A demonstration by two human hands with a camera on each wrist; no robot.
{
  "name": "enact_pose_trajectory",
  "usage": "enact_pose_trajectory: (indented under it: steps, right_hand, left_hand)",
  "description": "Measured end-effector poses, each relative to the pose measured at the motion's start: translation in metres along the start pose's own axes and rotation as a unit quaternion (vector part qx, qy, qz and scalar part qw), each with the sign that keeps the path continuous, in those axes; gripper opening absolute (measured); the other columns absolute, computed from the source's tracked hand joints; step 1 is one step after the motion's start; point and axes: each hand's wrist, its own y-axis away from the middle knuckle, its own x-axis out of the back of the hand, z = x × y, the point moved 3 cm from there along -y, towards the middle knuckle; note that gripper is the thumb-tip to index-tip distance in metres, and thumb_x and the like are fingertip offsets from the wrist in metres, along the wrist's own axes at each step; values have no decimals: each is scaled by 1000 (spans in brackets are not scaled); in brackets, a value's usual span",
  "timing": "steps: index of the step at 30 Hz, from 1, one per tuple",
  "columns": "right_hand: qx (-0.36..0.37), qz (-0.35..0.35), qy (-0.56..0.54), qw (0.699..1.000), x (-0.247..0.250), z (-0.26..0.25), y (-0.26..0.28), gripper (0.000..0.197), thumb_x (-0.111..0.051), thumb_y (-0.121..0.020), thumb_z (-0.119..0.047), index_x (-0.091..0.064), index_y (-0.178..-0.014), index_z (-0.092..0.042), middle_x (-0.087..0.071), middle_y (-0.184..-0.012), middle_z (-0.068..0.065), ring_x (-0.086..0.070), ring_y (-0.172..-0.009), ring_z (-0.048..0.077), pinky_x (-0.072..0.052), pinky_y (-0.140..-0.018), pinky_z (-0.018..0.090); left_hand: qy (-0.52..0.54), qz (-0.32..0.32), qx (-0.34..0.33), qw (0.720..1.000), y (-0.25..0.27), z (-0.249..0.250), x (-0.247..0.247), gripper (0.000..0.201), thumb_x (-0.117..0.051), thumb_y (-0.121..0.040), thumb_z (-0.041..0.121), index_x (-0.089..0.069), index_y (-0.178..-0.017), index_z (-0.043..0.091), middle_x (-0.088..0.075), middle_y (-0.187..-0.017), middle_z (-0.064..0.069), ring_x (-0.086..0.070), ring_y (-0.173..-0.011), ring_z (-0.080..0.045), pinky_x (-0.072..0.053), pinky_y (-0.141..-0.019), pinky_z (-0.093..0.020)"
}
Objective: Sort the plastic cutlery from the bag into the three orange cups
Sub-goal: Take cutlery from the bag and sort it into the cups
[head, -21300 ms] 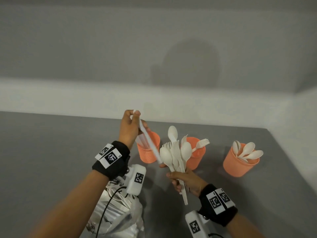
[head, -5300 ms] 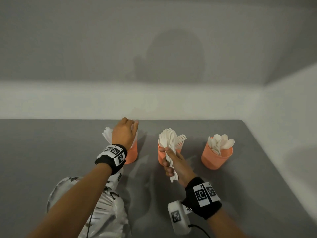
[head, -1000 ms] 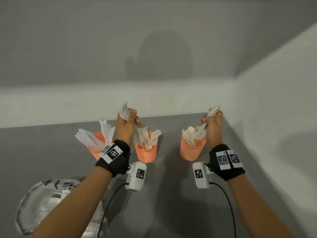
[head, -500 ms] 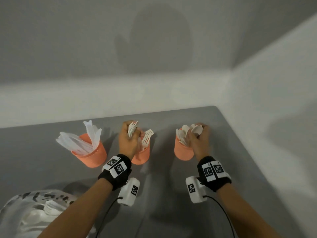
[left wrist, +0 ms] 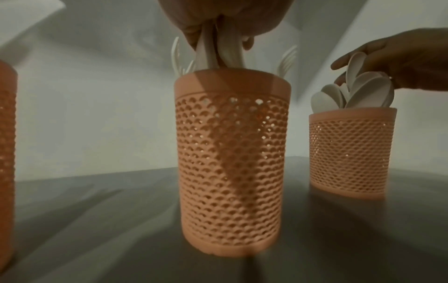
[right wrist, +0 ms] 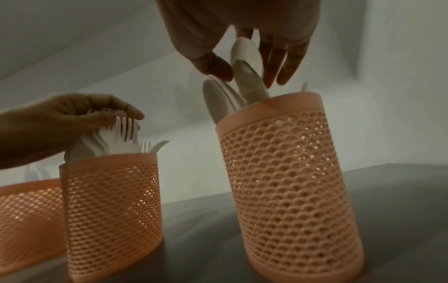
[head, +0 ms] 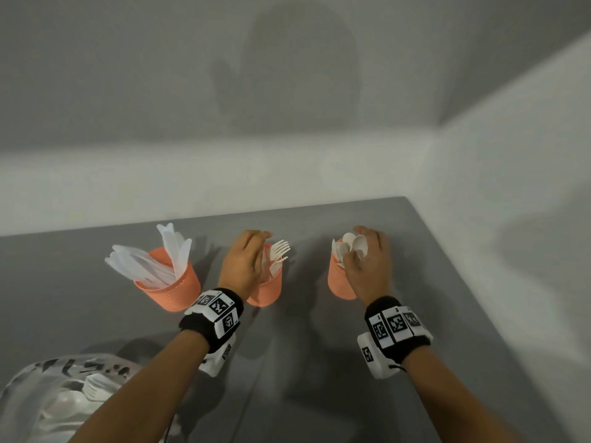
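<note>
We see three orange perforated cups standing in a row on the grey table [head: 319, 362], apart from one another. The left cup [head: 172, 290] holds white plastic knives [head: 150, 266], fanned out and leaning over its rim. The middle cup [head: 267, 290] holds forks [head: 279, 251] with their tines up. The right cup [head: 340, 282] holds spoons [head: 350, 247], bowls upward.

Our left hand [head: 244, 263] hangs over the middle cup. In the left wrist view its fingers [left wrist: 194, 34] curl round a few white cutlery handles [left wrist: 218, 55] that run down into the cup, so we read this hand as still grasping them; the right wrist view shows the fingers [right wrist: 116, 110] draped over the fork heads [right wrist: 125, 130].

Our right hand [head: 371, 266] is above the right cup. Its fingers [right wrist: 281, 61] are nearly straight and spread, the thumb [right wrist: 215, 65] and fingertips lying against the topmost spoon bowls [right wrist: 244, 55]; we see touch here, no clasp, so the hand reads as released.

At the lower left the clear printed plastic bag [head: 48, 398] lies on the table, well apart from the cups, with more white cutlery [head: 89, 388] showing through it.

Both wrists wear black bands [head: 211, 318] carrying square black-and-white markers and white camera housings.
</note>
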Motion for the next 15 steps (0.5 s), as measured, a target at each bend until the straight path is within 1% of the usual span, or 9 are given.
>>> enact_pose_trajectory:
  steps: [1,3,4,7,8,10,11,13,15]
  right_hand:
    - [14,-1,21,1000,-1,1,0,35,-61,-81,-16,-56,-115,-5,-55,-112,9,-54,-100,26,-38,-82,25]
    - [38,0,51,998,-2,0,-1,31,-55,-84,-17,-57,-112,-4,-58,-113,11,-54,-104,29,-39,-89,29]
    - [45,2,63,997,-2,0,-1,33,-50,-85,-23,-58,-111,-4,-59,-113,10,-53,-104,28,-39,-92,31]
    - [32,8,100,994,-3,7,-1,47,-33,-86,-40,-61,-106,-6,-61,-115,9,-53,-109,27,-36,-102,40]
    - [14,7,102,995,-3,11,0,53,-29,-86,-43,-62,-106,-6,-61,-118,10,-52,-114,28,-33,-105,43]
    - [-20,1,95,995,-3,17,1,63,-23,-84,-47,-63,-110,-6,-58,-127,11,-47,-123,29,-28,-110,44]
    - [-27,2,92,995,-4,16,1,66,-20,-83,-47,-62,-114,-6,-54,-132,12,-44,-128,29,-25,-112,43]
    - [-24,-3,94,995,-5,6,-2,70,-17,-82,-46,-57,-125,-9,-44,-144,12,-33,-137,28,-17,-115,40]
    - [-3,-34,126,991,-10,-5,-5,75,-10,-81,-47,-46,-136,-10,-32,-151,11,-23,-143,25,-9,-117,37]
  left_hand:
    - [-27,-4,-12,1000,-1,0,0,45,-35,-87,25,-65,-107,-2,-64,-104,-18,-61,-95,-26,-49,-84,-34]
    - [-80,-6,-31,996,-2,1,0,40,-36,-89,20,-66,-104,-3,-68,-100,-19,-65,-90,-34,-42,-86,-31]
    - [-104,-10,-39,994,-3,2,-1,40,-37,-89,19,-67,-103,-3,-69,-99,-19,-66,-88,-35,-41,-87,-32]
    - [-172,-60,-52,982,0,6,-4,43,-37,-90,23,-65,-106,-4,-69,-103,-20,-67,-90,-34,-49,-89,-38]
    - [-192,-92,-53,976,0,7,-5,46,-34,-92,26,-64,-109,-4,-69,-106,-20,-68,-94,-34,-50,-89,-41]
    - [-221,-153,-42,962,-2,9,-5,62,-17,-99,37,-63,-113,-3,-67,-112,-19,-66,-102,-32,-48,-92,-47]
    - [-235,-163,-31,958,-3,11,-5,72,-9,-98,45,-61,-116,-1,-65,-117,-18,-63,-109,-31,-44,-97,-47]
    - [-251,-166,4,954,-6,13,-3,89,4,-89,60,-51,-129,2,-52,-136,-15,-47,-129,-29,-26,-111,-45]
    - [-257,-178,43,949,-4,10,-7,104,13,-78,70,-38,-139,3,-39,-146,-14,-32,-139,-28,-14,-116,-44]
